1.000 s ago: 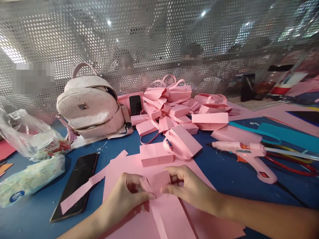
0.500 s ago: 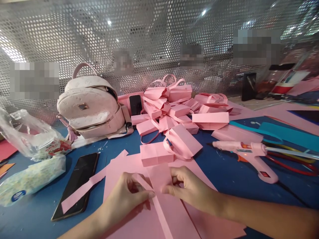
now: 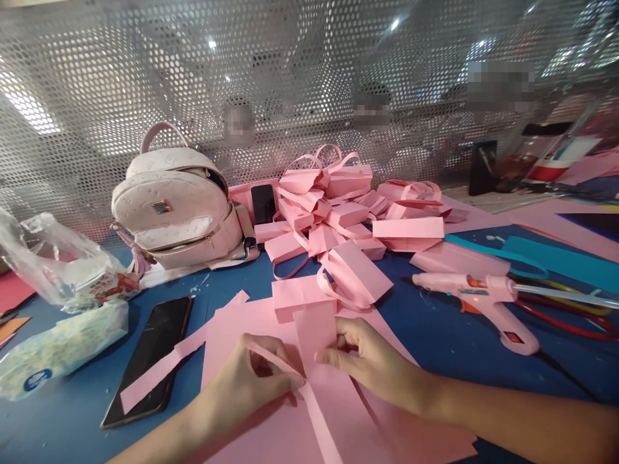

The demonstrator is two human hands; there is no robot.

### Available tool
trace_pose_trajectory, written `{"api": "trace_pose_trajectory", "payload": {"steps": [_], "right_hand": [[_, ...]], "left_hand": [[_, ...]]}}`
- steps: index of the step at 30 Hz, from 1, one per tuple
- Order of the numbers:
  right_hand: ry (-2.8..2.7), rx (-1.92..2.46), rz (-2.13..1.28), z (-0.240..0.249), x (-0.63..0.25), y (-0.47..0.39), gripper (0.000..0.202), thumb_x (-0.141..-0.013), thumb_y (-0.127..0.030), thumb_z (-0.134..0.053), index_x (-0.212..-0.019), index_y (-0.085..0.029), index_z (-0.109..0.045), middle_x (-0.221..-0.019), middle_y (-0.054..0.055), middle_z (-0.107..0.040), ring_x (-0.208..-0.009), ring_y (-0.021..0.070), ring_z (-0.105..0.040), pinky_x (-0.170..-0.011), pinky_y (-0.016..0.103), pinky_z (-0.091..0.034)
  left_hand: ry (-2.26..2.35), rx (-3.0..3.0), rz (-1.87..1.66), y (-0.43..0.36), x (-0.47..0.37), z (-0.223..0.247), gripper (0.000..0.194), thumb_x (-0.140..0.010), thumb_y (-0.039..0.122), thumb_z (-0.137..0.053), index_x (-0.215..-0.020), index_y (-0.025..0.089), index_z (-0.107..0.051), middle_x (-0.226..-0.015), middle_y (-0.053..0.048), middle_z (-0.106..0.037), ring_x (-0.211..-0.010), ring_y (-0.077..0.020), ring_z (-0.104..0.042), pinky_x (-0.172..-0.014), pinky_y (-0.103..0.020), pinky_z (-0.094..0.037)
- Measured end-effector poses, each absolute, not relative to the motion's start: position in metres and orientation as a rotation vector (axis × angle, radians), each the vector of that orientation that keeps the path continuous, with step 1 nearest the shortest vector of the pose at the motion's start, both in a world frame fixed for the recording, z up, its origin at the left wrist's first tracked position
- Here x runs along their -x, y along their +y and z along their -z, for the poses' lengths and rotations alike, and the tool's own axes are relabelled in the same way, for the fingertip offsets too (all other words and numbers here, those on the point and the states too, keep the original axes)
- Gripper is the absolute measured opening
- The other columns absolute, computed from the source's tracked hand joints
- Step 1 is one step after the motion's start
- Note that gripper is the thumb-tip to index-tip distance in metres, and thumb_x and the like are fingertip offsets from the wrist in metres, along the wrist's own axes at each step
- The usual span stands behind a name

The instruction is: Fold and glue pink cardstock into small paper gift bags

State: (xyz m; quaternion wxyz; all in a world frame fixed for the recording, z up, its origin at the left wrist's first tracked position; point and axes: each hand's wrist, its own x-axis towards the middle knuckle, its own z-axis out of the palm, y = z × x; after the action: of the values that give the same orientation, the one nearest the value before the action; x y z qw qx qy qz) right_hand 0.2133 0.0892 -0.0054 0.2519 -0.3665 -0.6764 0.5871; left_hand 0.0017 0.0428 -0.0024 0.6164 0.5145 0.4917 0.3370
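Observation:
Between my hands is a long strip of pink paper (image 3: 333, 403), with a narrow flap (image 3: 273, 354) folded along its left edge. My left hand (image 3: 256, 374) pinches that narrow flap between thumb and fingers. On the strip's right side, my right hand (image 3: 360, 351) is closed on its edge, thumb on top and fingers behind. The strip's far end stands raised in front of a small pink paper box (image 3: 300, 293). Underneath lie larger sheets of pink paper (image 3: 236, 341), resting on the blue table (image 3: 203, 283).
Beyond the hands is a heap of pink paper boxes with loop handles (image 3: 333, 212). A pink glue gun (image 3: 483, 296) lies at right. At left are a black phone (image 3: 159, 335), a tissue pack (image 3: 62, 351) and a plastic bag (image 3: 53, 258); a pale backpack (image 3: 174, 200) stands behind.
The strip's far end has risen a little and shifted slightly right. Its narrow flap has lifted further at my left hand. Both hands keep their hold nearly in place.

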Motion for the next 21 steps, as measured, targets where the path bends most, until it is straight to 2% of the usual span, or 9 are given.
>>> {"api": "trace_pose_trajectory", "payload": {"steps": [3,6,8,11,14,17,21], "right_hand": [[-1.861,0.998,-1.571,0.005,-0.214,0.09,0.033,-0.085,-0.043,-0.071,-0.072,-0.019,-0.051,-0.068,-0.005,-0.048,-0.061,0.0114,-0.043,-0.056,0.023,-0.033],[-1.885,1.024,-1.493,0.007,-0.214,0.09,0.038,-0.085,-0.041,-0.072,-0.067,-0.02,-0.045,-0.063,-0.007,-0.039,-0.057,0.0101,-0.036,-0.053,0.023,-0.029],[-1.884,0.96,-1.552,0.008,-0.214,0.09,0.034,-0.086,-0.04,-0.071,-0.071,-0.02,-0.049,-0.065,-0.007,-0.043,-0.059,0.0105,-0.039,-0.053,0.023,-0.031],[-1.867,0.817,-1.692,0.007,-0.213,0.09,0.028,-0.085,-0.04,-0.072,-0.078,-0.018,-0.057,-0.074,-0.003,-0.053,-0.066,0.0122,-0.049,-0.058,0.023,-0.037],[-1.844,0.804,-1.717,0.002,-0.211,0.09,0.032,-0.083,-0.044,-0.074,-0.075,-0.017,-0.059,-0.07,-0.004,-0.053,-0.063,0.011,-0.048,-0.059,0.023,-0.037],[-1.837,0.856,-1.701,0.0,-0.211,0.089,0.034,-0.082,-0.046,-0.075,-0.074,-0.018,-0.057,-0.066,-0.005,-0.053,-0.06,0.0105,-0.047,-0.057,0.023,-0.037],[-1.854,0.951,-1.603,0.001,-0.213,0.088,0.039,-0.082,-0.046,-0.074,-0.068,-0.02,-0.05,-0.064,-0.005,-0.051,-0.059,0.0111,-0.046,-0.056,0.024,-0.036]], "left_hand": [[1.099,-1.176,-0.786,0.043,-0.002,0.001,0.01,-0.071,0.02,-0.078,-0.067,0.012,-0.074,-0.067,-0.004,-0.071,-0.061,-0.0145,-0.066,-0.06,-0.023,-0.05],[1.12,-1.208,-0.718,0.042,-0.003,0.003,0.014,-0.064,0.023,-0.083,-0.066,0.011,-0.076,-0.065,-0.003,-0.069,-0.058,-0.0118,-0.059,-0.054,-0.02,-0.043],[1.153,-1.232,-0.678,0.042,-0.004,0.006,0.016,-0.065,0.024,-0.082,-0.062,0.011,-0.074,-0.059,-0.003,-0.066,-0.054,-0.0106,-0.055,-0.051,-0.02,-0.04],[1.118,-1.208,-0.716,0.042,-0.003,0.008,0.012,-0.073,0.022,-0.074,-0.071,0.01,-0.075,-0.063,-0.004,-0.069,-0.058,-0.0135,-0.061,-0.058,-0.024,-0.048],[1.097,-1.186,-0.746,0.042,-0.003,0.007,0.014,-0.077,0.022,-0.069,-0.083,0.011,-0.075,-0.069,-0.005,-0.072,-0.066,-0.0179,-0.067,-0.069,-0.031,-0.055],[1.12,-1.194,-0.752,0.041,-0.003,0.002,0.009,-0.076,0.02,-0.071,-0.075,0.011,-0.072,-0.068,-0.005,-0.072,-0.066,-0.0184,-0.069,-0.067,-0.03,-0.055],[1.079,-1.108,-0.821,0.041,-0.005,-0.003,0.018,-0.074,0.025,-0.077,-0.064,0.013,-0.067,-0.063,-0.003,-0.069,-0.06,-0.0159,-0.067,-0.062,-0.026,-0.053]]}}
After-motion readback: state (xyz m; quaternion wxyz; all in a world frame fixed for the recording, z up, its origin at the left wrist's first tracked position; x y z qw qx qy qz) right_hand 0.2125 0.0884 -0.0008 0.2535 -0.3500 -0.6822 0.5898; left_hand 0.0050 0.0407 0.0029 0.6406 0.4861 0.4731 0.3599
